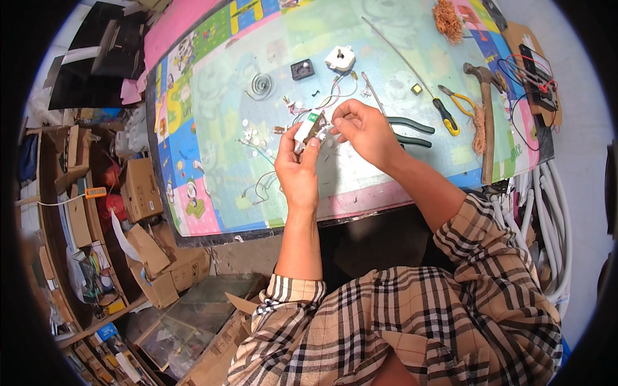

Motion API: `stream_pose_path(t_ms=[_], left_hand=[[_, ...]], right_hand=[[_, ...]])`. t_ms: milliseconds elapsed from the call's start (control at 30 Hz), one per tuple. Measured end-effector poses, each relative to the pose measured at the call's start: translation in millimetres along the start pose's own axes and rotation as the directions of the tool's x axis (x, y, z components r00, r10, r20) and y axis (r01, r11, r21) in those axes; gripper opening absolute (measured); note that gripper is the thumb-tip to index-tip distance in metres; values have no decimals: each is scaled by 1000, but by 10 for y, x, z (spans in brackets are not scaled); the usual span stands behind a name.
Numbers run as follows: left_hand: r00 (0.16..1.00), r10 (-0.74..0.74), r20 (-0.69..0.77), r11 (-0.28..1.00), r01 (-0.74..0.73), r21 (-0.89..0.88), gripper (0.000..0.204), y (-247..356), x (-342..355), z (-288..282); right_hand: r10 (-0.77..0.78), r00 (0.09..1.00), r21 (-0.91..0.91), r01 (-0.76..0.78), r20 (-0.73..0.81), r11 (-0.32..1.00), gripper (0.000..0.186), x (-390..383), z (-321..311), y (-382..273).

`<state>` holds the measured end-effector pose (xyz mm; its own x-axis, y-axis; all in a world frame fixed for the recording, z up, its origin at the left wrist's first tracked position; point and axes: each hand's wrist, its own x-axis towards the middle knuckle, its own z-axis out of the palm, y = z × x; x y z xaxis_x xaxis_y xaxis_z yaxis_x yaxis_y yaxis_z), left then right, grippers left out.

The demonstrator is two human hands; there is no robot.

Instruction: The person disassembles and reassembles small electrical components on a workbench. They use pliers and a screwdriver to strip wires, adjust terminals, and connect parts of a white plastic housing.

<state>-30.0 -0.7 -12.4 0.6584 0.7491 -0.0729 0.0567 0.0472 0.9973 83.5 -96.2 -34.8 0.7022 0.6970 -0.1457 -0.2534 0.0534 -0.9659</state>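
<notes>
My left hand (297, 166) grips a small white device (304, 130) with a green patch and an exposed brown board. My right hand (364, 132) has its fingers curled at the device's right end; what lies between the fingertips is too small to make out. Thin wires (270, 154) and small white pieces lie around my hands. Above them are a coiled spring (261, 85), a black square part (301, 69) and a white round-topped component (340, 58). Dark-handled pliers (413, 125) and a slim screwdriver (375, 93) lie beside my right hand, partly hidden by it.
The mat-covered table (212, 109) also holds a long yellow-black screwdriver (447, 116), cutters (461, 100), a hammer (486, 128) and orange string bundles (447, 19). A multimeter with leads (539, 80) is at right. Cardboard boxes (141, 190), shelving and white tubes (553, 219) flank the table.
</notes>
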Motion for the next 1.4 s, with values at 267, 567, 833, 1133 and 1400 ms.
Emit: stream_pose_path(t_ms=[267, 567, 833, 1133, 1400], left_hand=[[685, 657, 316, 404, -673, 620, 42, 29, -62, 89], [940, 341, -18, 909, -325, 260, 33, -4, -75, 62], [999, 13, 31, 986, -8, -165, 32, 88, -21, -4], [993, -76, 87, 963, 95, -250, 29, 114, -17, -30], [997, -24, 80, 987, 36, -158, 29, 93, -35, -27]], right_hand=[[158, 903, 345, -307, 399, 887, 42, 12, -74, -71], [137, 922, 330, -264, 363, 906, 36, -2, -123, -114], [111, 974, 67, -126, 197, 990, 21, 13, -57, -128], [-361, 932, -372, 341, 17, 864, 32, -87, 44, -210], [-504, 862, -484, 467, 59, 740, 27, -88, 57, -203]])
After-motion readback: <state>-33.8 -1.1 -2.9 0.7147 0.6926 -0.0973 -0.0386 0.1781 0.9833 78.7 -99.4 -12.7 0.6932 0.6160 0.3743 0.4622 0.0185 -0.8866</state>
